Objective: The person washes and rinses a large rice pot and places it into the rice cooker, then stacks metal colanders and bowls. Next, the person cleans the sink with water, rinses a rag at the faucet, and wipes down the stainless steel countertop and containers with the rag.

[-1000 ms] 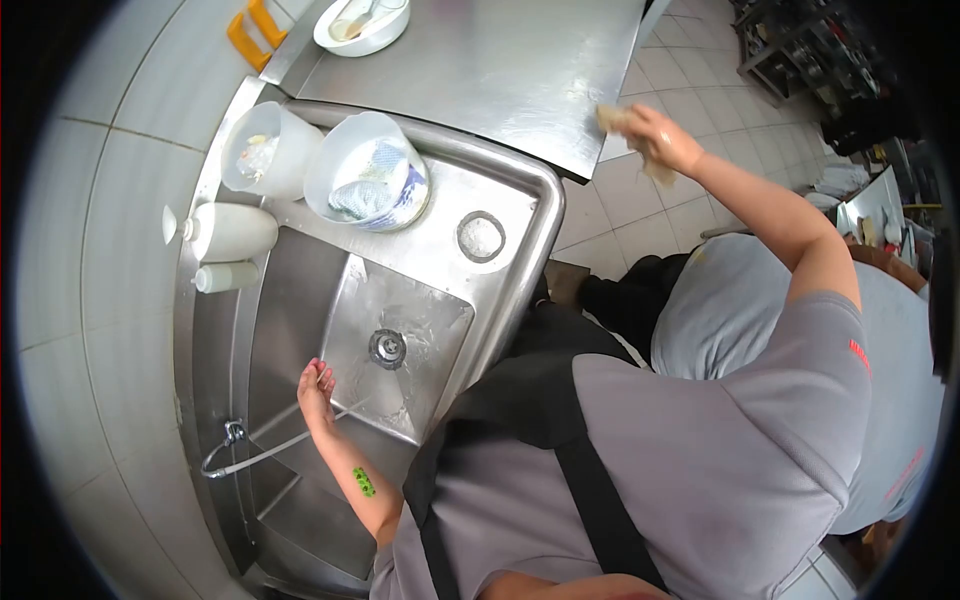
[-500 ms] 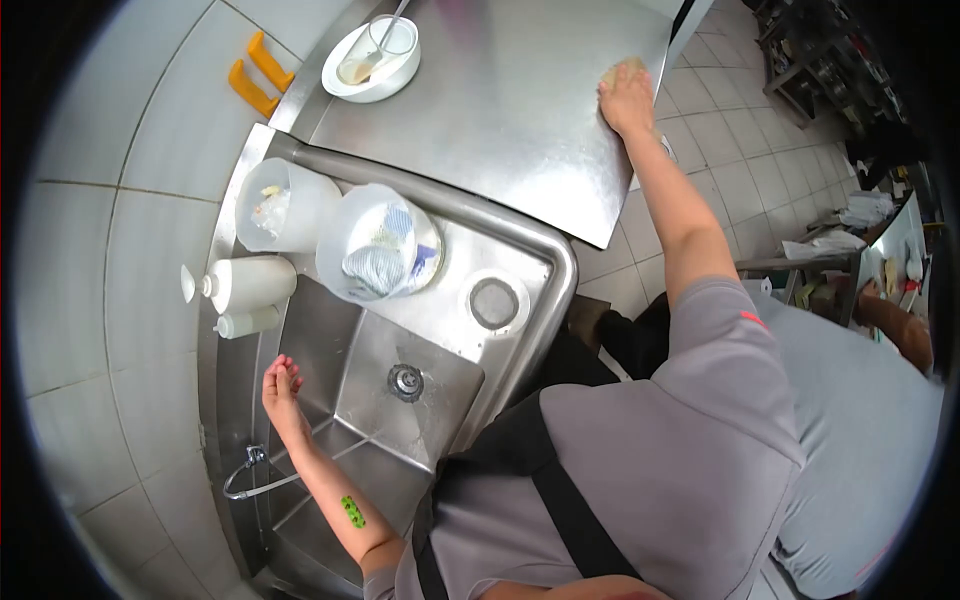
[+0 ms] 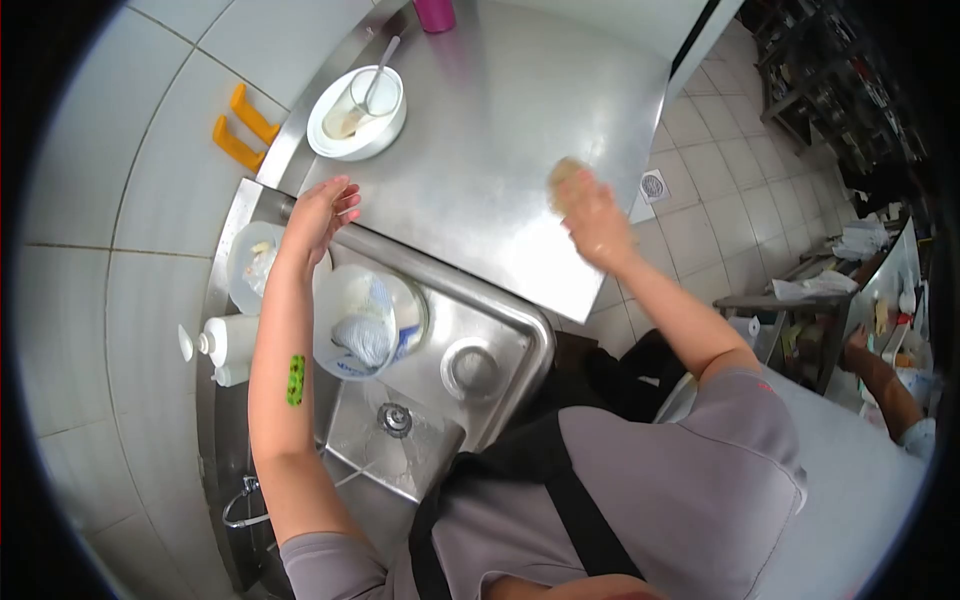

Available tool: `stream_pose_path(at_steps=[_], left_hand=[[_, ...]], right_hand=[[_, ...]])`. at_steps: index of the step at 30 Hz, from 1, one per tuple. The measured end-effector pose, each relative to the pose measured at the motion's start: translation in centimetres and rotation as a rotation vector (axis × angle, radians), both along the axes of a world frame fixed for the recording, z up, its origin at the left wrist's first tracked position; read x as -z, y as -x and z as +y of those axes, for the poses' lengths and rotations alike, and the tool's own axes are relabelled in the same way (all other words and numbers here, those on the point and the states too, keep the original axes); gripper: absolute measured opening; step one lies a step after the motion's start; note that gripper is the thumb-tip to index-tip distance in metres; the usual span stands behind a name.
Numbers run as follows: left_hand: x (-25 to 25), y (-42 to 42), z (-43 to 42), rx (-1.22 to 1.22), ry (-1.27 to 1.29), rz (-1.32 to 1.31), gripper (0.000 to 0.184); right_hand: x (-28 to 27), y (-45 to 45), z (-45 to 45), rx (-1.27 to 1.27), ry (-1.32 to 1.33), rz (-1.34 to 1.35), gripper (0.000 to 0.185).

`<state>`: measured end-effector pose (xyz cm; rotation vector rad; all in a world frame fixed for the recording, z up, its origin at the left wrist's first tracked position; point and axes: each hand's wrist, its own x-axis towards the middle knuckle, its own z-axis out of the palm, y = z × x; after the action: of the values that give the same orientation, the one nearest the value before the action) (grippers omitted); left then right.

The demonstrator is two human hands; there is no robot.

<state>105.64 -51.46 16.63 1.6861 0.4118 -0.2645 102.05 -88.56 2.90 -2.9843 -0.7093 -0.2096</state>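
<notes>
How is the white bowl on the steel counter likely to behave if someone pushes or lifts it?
The white bowl would probably slide rather than roll, since it sits upright on the smooth counter. Its load may shift when lifted, as a clear cup sits inside. The utensil could swing or drop out if tilted, as its handle juts past the rim.
</notes>
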Motion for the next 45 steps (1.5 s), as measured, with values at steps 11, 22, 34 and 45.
stream_pose_path(at_steps=[11, 22, 34, 45], left_hand=[[6.5, -10.3, 2.5, -0.408, 0.447, 0.239, 0.048], [7.3, -11.3, 2.1, -0.358, 0.573, 0.260, 0.042], [6.9, -8.3, 4.5, -0.284, 0.462, 0.309, 0.043], [6.9, -8.5, 3.8, -0.353, 0.488, 0.328, 0.044]], right_hand=[[4.3, -30.9, -11.8, 0.754, -0.045, -0.128, 0.057], [3.9, -33.3, 4.1, 0.134, -0.398, -0.083, 0.040], [-1.4, -41.5, 28.7, -0.321, -0.892, -0.011, 0.042], [-5.2, -38.6, 21.8, -0.105, -1.056, 0.115, 0.028]])
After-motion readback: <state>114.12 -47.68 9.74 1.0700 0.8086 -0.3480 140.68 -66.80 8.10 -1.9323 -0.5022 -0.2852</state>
